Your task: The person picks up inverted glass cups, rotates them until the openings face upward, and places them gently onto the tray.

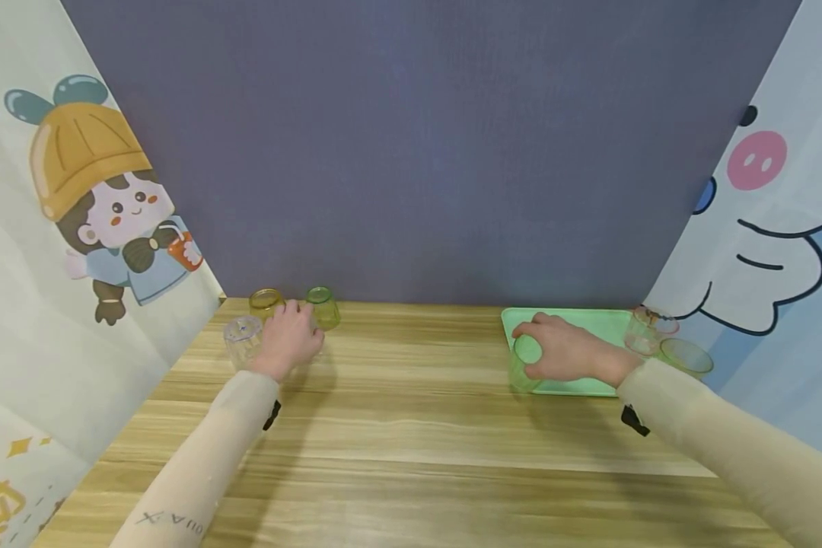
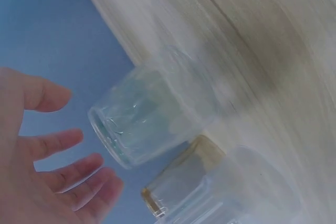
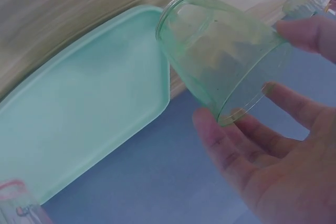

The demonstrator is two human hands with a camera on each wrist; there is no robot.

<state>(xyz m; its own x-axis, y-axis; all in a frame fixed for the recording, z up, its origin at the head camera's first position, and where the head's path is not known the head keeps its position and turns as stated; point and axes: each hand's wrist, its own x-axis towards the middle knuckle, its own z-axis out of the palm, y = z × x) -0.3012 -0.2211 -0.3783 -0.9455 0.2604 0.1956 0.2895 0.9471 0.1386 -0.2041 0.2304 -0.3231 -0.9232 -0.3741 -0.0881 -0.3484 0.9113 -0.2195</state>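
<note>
My right hand grips a green glass near its upper rim, over the left edge of a mint-green tray. In the right wrist view, the thumb and fingers hold the rim of this green glass, its base pointing away from the palm. Whether the base touches anything I cannot tell. On the left, my left hand hovers with spread fingers just above a clear glass, apart from it in the left wrist view. Around it stand an amber glass, a yellow-green glass and another clear glass.
A pink-rimmed glass stands at the tray's right end. Beside it is a yellowish glass, partly hidden by the right forearm. A grey-blue panel rises behind the wooden table; printed curtains hang at both sides.
</note>
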